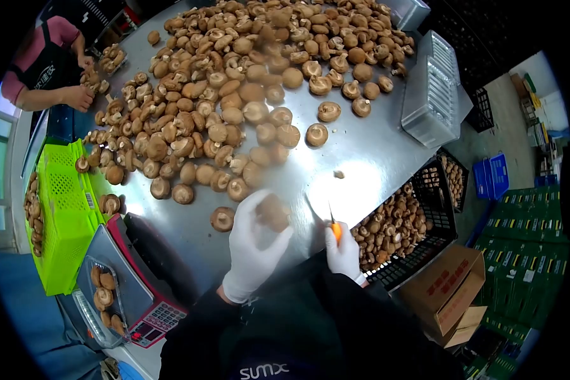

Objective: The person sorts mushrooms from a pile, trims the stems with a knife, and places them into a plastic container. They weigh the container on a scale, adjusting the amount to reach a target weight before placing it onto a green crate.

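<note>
My left hand (249, 252), in a white glove, is closed on a brown shiitake mushroom (273, 213) with its cap toward me; the view is a little blurred there. In my gloved right hand (344, 255) is a small knife (336, 230) with an orange handle, its thin blade pointing away from me over the table. One loose mushroom (221, 219) rests just left of my left hand. A small cut-off piece (339, 174) lies beyond the knife tip. A big heap of shiitake mushrooms (171, 123) spreads over the metal table (361, 142).
At right are stacked clear plastic trays (432, 95) and a black crate (446, 225) of mushrooms, with a cardboard box (443, 285) below. At left stand a green crate (60, 209) and a scale (155, 316) bearing a filled tray (104, 297). Another person (47, 69) handles mushrooms at far left.
</note>
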`<action>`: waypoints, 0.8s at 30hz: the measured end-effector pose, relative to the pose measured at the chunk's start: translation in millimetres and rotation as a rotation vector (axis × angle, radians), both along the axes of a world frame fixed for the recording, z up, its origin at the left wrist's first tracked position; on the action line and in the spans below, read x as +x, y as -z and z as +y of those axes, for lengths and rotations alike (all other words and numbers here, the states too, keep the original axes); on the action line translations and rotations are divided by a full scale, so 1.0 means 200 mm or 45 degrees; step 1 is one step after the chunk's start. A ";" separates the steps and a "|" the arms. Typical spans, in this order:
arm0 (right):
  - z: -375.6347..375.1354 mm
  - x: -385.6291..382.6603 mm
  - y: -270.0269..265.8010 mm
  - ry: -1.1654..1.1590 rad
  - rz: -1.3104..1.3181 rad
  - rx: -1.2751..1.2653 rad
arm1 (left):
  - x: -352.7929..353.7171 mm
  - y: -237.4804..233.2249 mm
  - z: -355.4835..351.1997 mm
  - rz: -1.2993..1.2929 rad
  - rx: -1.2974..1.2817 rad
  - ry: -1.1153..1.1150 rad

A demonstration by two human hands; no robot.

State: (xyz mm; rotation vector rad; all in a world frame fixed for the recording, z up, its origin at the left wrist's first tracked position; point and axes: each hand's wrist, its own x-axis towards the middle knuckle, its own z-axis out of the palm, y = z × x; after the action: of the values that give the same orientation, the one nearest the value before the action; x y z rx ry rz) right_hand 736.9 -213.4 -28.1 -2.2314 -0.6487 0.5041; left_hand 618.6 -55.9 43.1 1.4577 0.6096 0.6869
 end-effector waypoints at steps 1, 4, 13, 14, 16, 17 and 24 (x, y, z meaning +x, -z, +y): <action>-0.01 0.01 -0.02 0.055 0.004 -0.025 | 0.00 0.00 0.02 -0.014 -0.139 0.025; 0.00 0.07 -0.05 0.067 0.124 0.089 | -0.02 0.02 0.05 -0.031 -0.463 0.136; 0.10 0.29 0.01 0.228 0.420 0.288 | -0.07 -0.04 0.10 -0.426 -1.280 0.247; 0.10 0.32 0.01 0.243 0.507 0.353 | -0.07 -0.03 0.10 -0.464 -1.377 0.243; 0.11 0.36 -0.01 0.282 0.558 0.393 | -0.09 -0.01 0.10 -0.543 -1.573 0.237; 0.10 0.37 -0.01 0.286 0.536 0.386 | -0.09 0.00 0.10 -0.543 -1.607 0.210; 0.08 0.47 0.11 0.283 0.366 0.347 | -0.10 0.03 0.09 -0.532 -1.706 0.171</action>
State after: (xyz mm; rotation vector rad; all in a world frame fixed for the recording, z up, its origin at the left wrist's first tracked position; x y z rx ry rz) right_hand 830.7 -197.4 -49.5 -1.8983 -0.2955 0.5716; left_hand 599.3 -38.1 37.7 0.0938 0.4580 0.3000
